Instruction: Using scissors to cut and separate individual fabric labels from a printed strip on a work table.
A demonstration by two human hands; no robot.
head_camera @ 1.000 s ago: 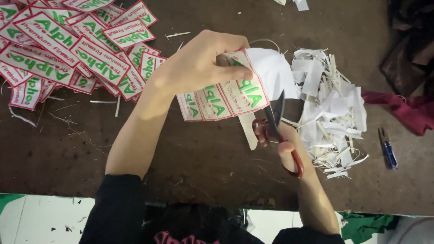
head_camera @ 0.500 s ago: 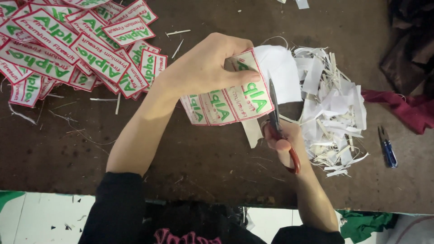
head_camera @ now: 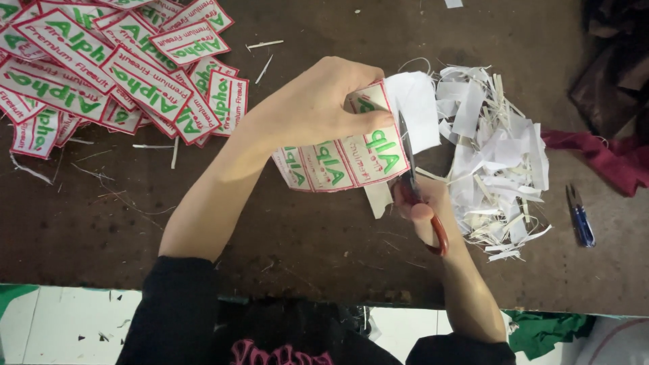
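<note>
My left hand (head_camera: 318, 108) grips a strip of white fabric labels (head_camera: 341, 162) with green lettering and red borders, held just above the brown table (head_camera: 270, 230). My right hand (head_camera: 422, 206) holds red-handled scissors (head_camera: 412, 182). Their blades run up along the right edge of the last label, where white backing (head_camera: 416, 108) sticks out. A cut white sliver (head_camera: 378, 199) hangs below the strip.
A pile of cut labels (head_camera: 115, 74) lies at the upper left. A heap of white trimmings (head_camera: 500, 155) sits right of the scissors. Blue thread snips (head_camera: 580, 216) and dark red cloth (head_camera: 602, 159) lie at the far right. The table's near edge runs below my arms.
The scissor blades have moved further up along the strip's right edge. My left hand has shifted the strip slightly.
</note>
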